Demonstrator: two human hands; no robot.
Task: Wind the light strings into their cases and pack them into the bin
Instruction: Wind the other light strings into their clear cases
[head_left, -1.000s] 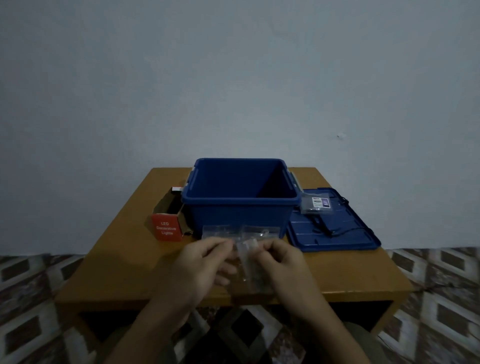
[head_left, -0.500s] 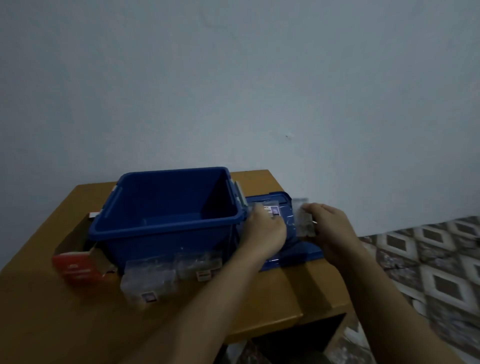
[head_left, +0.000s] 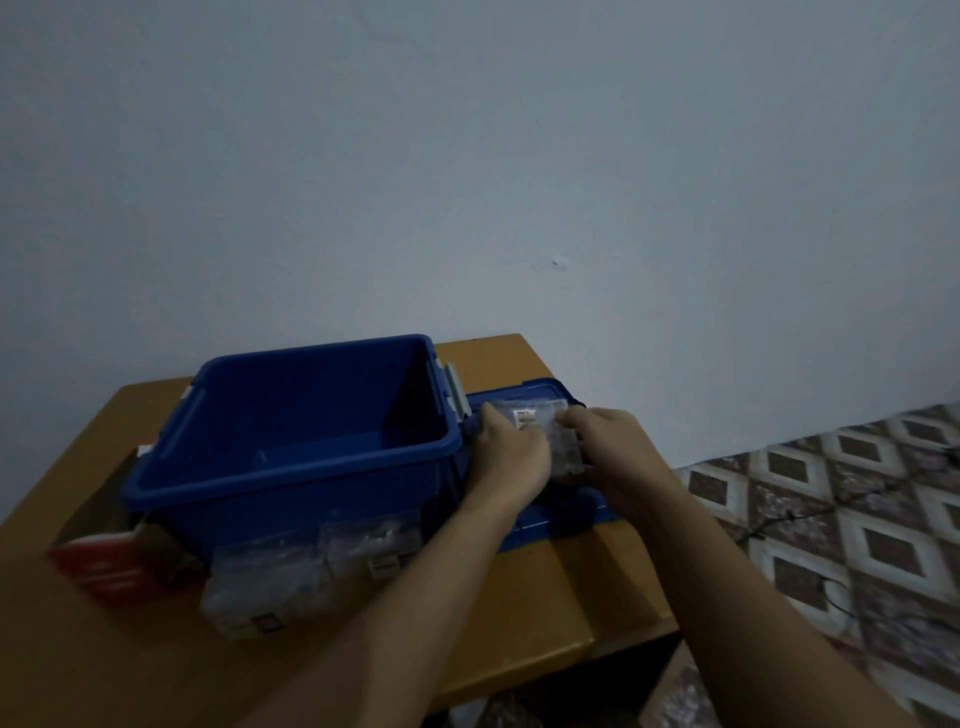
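A clear case (head_left: 540, 418) with a small label is grasped between both hands. The left hand (head_left: 511, 460) is curled round its left edge and the right hand (head_left: 618, 452) round its right edge. What the case contains cannot be made out in the dim light. Directly beneath the grip, a blue lid (head_left: 563, 512) is laid flat on a wooden table (head_left: 519, 603). Just left of the grip, an open blue bin (head_left: 301, 486) is seen, its grey latch beside the left hand. Nearer than the grip and to its left, two more clear cases (head_left: 270, 582) are laid against the bin's front wall. Further left again, a red box (head_left: 104, 569) is set on the table.
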